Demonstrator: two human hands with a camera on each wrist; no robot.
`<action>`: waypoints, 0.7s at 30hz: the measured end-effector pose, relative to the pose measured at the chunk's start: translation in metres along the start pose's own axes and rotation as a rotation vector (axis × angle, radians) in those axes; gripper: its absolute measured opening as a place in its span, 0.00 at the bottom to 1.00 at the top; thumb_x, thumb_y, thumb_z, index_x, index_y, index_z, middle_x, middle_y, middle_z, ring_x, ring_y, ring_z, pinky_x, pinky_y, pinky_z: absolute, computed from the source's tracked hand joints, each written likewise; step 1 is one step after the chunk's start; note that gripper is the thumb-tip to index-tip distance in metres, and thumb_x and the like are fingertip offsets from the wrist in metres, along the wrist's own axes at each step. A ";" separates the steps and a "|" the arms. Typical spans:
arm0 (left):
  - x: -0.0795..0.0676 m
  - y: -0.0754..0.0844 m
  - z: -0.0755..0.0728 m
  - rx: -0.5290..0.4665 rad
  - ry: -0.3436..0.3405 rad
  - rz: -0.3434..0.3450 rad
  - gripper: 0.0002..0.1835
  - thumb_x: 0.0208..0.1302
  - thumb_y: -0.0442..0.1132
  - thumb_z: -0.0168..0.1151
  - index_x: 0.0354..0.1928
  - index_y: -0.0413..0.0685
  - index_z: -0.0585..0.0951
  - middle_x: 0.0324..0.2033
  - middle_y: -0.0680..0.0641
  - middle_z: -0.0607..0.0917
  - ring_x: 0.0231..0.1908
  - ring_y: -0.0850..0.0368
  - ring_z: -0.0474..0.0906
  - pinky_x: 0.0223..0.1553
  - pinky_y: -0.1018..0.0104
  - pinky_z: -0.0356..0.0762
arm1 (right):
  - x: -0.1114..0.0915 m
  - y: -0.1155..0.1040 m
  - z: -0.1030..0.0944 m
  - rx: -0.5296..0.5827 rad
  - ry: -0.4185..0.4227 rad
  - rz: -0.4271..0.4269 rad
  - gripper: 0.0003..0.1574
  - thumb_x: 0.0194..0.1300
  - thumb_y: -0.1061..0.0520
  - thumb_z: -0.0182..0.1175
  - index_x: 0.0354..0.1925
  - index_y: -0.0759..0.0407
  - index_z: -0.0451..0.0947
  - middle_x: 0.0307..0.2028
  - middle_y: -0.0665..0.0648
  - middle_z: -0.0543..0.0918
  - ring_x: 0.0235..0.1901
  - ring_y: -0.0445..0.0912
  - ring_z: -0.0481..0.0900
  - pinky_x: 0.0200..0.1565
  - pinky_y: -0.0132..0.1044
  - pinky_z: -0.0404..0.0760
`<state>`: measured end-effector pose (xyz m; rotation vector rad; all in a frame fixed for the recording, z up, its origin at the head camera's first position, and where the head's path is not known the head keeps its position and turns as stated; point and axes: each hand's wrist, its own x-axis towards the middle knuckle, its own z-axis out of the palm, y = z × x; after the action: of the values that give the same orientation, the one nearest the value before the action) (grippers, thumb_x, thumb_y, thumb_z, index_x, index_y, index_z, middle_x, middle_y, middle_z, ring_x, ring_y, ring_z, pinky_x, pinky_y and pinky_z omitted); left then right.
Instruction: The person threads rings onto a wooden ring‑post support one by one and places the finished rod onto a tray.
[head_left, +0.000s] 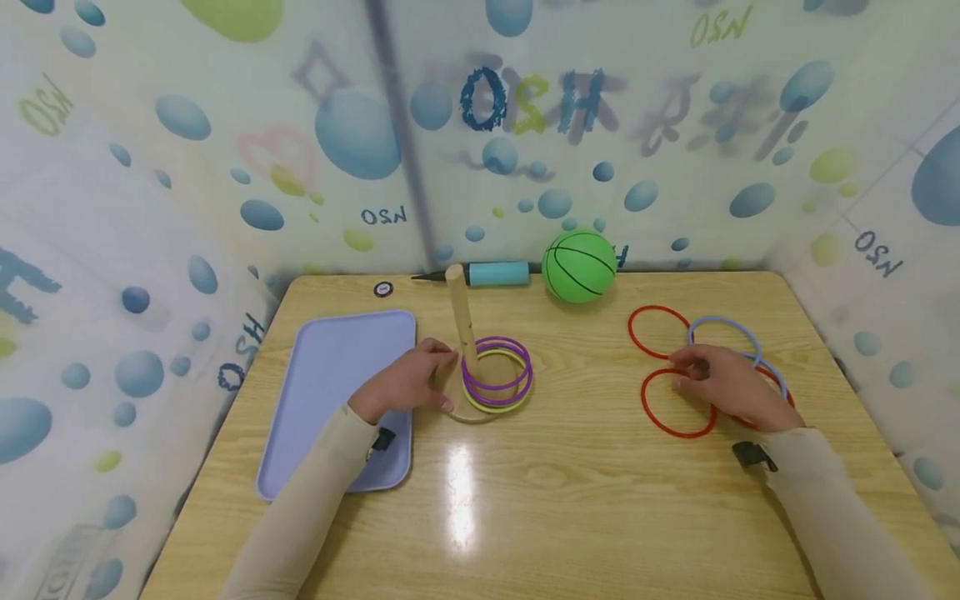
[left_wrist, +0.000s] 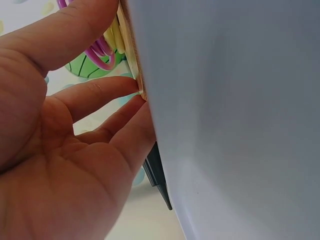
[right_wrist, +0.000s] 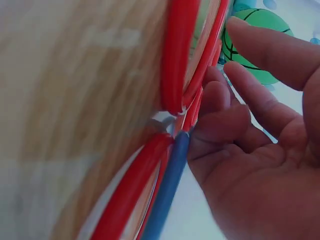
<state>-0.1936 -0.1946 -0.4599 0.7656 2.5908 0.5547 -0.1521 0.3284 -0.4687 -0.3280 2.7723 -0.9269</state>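
Note:
My left hand (head_left: 405, 379) holds the left rim of a wooden peg stand (head_left: 462, 321) with its thumb and fingers, which also touch the pale base edge in the left wrist view. Purple rings (head_left: 495, 388) and a yellow ring (head_left: 487, 411) lie around the upright peg. My right hand (head_left: 727, 383) is over red rings (head_left: 678, 435) and blue rings (head_left: 723, 319) on the right of the table. In the right wrist view, its thumb and index finger are apart with nothing seen between them; the other fingers are curled close to the rings (right_wrist: 177, 60). Part of the ring group is hidden beneath this hand.
A lilac tray (head_left: 315, 358) lies left of the stand, under the left forearm. At the back of the table are a green ball (head_left: 579, 267), a blue pump (head_left: 498, 273) with a black nozzle, and a small round disc (head_left: 383, 289). A patterned curtain hangs behind.

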 end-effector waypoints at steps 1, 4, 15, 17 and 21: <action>0.000 0.000 0.000 0.000 -0.001 0.001 0.51 0.60 0.48 0.81 0.78 0.33 0.66 0.73 0.33 0.70 0.71 0.38 0.71 0.71 0.46 0.73 | 0.001 0.000 0.001 -0.008 -0.002 -0.005 0.22 0.71 0.52 0.71 0.59 0.59 0.83 0.51 0.57 0.88 0.45 0.46 0.81 0.44 0.31 0.80; 0.000 0.001 -0.001 0.001 -0.004 0.005 0.51 0.59 0.48 0.81 0.78 0.32 0.66 0.72 0.32 0.70 0.71 0.37 0.70 0.71 0.46 0.73 | 0.005 -0.001 0.002 -0.043 -0.004 -0.024 0.17 0.70 0.57 0.70 0.55 0.60 0.85 0.45 0.55 0.88 0.42 0.44 0.81 0.43 0.32 0.79; -0.002 0.004 -0.002 -0.005 0.004 0.007 0.50 0.59 0.47 0.82 0.77 0.31 0.67 0.72 0.32 0.71 0.70 0.37 0.71 0.71 0.45 0.73 | 0.012 -0.005 0.009 -0.072 -0.069 -0.053 0.10 0.70 0.60 0.69 0.49 0.58 0.84 0.41 0.52 0.86 0.42 0.44 0.81 0.43 0.35 0.80; -0.002 0.004 -0.002 -0.008 0.000 0.003 0.50 0.59 0.47 0.81 0.77 0.31 0.67 0.72 0.32 0.70 0.70 0.37 0.71 0.71 0.45 0.73 | 0.014 -0.004 0.009 -0.087 -0.071 -0.072 0.08 0.72 0.60 0.68 0.48 0.57 0.85 0.41 0.51 0.86 0.41 0.43 0.80 0.43 0.36 0.80; -0.003 0.005 -0.004 -0.004 -0.005 0.000 0.50 0.60 0.47 0.81 0.77 0.31 0.67 0.72 0.32 0.70 0.70 0.37 0.71 0.71 0.46 0.73 | 0.017 -0.004 0.008 -0.106 -0.060 -0.122 0.07 0.75 0.60 0.65 0.49 0.55 0.86 0.39 0.48 0.86 0.40 0.42 0.78 0.44 0.36 0.79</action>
<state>-0.1910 -0.1934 -0.4539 0.7641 2.5847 0.5571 -0.1658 0.3159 -0.4748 -0.5386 2.7774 -0.7833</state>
